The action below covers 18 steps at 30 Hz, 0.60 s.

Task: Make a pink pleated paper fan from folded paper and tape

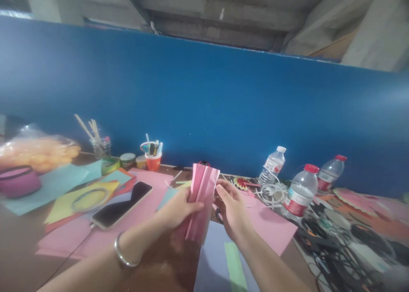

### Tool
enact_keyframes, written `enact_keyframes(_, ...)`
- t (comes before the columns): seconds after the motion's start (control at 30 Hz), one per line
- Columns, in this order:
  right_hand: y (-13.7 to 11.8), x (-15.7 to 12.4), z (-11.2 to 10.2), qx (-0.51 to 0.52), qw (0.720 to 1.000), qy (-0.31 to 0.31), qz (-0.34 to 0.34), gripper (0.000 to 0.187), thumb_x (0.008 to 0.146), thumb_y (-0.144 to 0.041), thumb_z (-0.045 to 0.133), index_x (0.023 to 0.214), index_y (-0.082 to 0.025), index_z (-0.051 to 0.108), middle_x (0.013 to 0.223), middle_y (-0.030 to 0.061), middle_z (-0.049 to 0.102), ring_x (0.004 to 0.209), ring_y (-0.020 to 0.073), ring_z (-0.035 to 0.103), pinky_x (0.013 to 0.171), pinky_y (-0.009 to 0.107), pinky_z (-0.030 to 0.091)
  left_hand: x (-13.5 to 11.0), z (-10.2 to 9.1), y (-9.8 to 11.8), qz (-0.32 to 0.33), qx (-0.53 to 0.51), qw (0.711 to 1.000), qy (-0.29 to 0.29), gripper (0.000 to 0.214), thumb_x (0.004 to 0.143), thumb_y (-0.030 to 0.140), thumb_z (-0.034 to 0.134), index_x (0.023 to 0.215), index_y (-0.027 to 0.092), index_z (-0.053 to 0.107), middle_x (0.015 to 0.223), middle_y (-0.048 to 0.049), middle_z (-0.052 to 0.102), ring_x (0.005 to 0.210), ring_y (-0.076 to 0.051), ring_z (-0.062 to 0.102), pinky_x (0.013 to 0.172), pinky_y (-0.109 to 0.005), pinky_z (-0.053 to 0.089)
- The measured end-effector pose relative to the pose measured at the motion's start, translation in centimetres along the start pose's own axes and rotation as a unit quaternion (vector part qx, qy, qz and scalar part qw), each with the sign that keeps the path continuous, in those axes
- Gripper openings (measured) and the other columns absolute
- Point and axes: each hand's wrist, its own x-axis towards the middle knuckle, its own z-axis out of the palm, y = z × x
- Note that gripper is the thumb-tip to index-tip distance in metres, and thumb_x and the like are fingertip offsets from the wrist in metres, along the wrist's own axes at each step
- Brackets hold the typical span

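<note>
A pleated strip of pink paper (202, 202) stands upright in front of me, its folds running lengthwise. My left hand (180, 209) is closed around its left side, with the thumb across the front. On the right edge, the fingers and thumb of my right hand (231, 204) pinch the paper near the top. Below lies a lavender sheet (209, 258) with a light green strip (235, 264) on it. Part of a pair of scissors (219, 215) shows behind the paper, mostly hidden.
A phone (123, 204) with a cable lies on coloured paper sheets (64, 243) at left. Behind stand an orange cup (153, 161) of tools and a tape roll (110, 166). Plastic bottles (300, 194) and tangled black cables (338, 253) crowd the right. A blue partition (204, 104) rises behind.
</note>
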Motion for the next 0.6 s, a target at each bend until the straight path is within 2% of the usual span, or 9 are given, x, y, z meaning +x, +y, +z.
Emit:
enact_keyframes(0.1, -0.6, -0.4, 0.1, 0.001, 1.0, 0.017, 0.007, 0.02, 0.074, -0.037, 0.062, 0.076, -0.022, 0.048, 0.058, -0.0056, 0.047, 0.046, 0.0086, 0.043, 0.043, 0.021, 0.032, -0.3, 0.2, 0.4, 0.001, -0.005, 0.997, -0.076, 0.029, 0.068, 0.026, 0.064, 0.096, 0.018, 0.061, 0.091, -0.0066, 0.068, 0.088, -0.025, 0.063, 0.078, -0.037, 0.048)
enact_keyframes(0.17, -1.3, -0.8, 0.2, -0.019, 1.0, 0.0, 0.017, 0.02, 0.074, -0.035, 0.062, 0.075, -0.021, 0.048, 0.056, -0.0064, 0.046, 0.043, 0.0073, 0.041, 0.04, 0.019, 0.028, -0.6, 0.1, 1.3, 0.046, -0.065, 0.992, -0.098, 0.033, 0.072, 0.033, 0.06, 0.101, 0.018, 0.058, 0.095, -0.0081, 0.066, 0.088, -0.025, 0.062, 0.074, -0.036, 0.048)
enact_keyframes(0.27, -2.6, -1.6, 0.5, -0.084, 0.995, -0.05, 0.015, 0.017, 0.074, -0.033, 0.062, 0.075, -0.02, 0.051, 0.057, -0.0064, 0.047, 0.042, 0.0057, 0.038, 0.039, 0.018, 0.026, -1.1, -0.7, 3.1, 0.124, -0.11, 0.986, -0.034, 0.037, 0.078, 0.043, 0.05, 0.103, 0.016, 0.055, 0.092, -0.009, 0.063, 0.077, -0.02, 0.06, 0.065, -0.03, 0.047)
enact_keyframes(0.43, -3.7, -2.5, 0.9, -0.23, 0.968, -0.092, -0.049, 0.012, 0.077, -0.029, 0.059, 0.072, -0.018, 0.056, 0.061, -0.0032, 0.054, 0.053, 0.0094, 0.049, 0.049, 0.021, 0.037, -1.9, -1.3, 4.5, 0.098, 0.047, 0.994, -0.003, 0.017, 0.074, 0.032, 0.059, 0.084, 0.018, 0.061, 0.079, -0.003, 0.063, 0.071, -0.015, 0.058, 0.062, -0.025, 0.044)
enact_keyframes(0.53, -3.3, -2.9, 0.9, -0.29, 0.948, -0.056, -0.115, 0.013, 0.079, -0.027, 0.056, 0.09, -0.02, 0.056, 0.072, 0.0, 0.06, 0.064, 0.014, 0.056, 0.056, 0.024, 0.043, -2.2, -0.5, 4.4, 0.094, 0.092, 0.991, 0.028, 0.012, 0.076, 0.029, 0.056, 0.077, 0.018, 0.062, 0.071, -0.0007, 0.063, 0.065, -0.014, 0.058, 0.058, -0.023, 0.043)
enact_keyframes(0.6, -3.0, -3.1, 0.8, -0.342, 0.913, -0.012, -0.222, 0.017, 0.079, -0.024, 0.056, 0.096, -0.022, 0.055, 0.081, 0.0025, 0.061, 0.075, 0.0165, 0.057, 0.064, 0.028, 0.046, -2.4, 0.0, 4.3, 0.097, 0.104, 0.989, 0.048, 0.013, 0.077, 0.029, 0.055, 0.077, 0.02, 0.063, 0.071, -0.0001, 0.064, 0.062, -0.013, 0.057, 0.054, -0.023, 0.043)
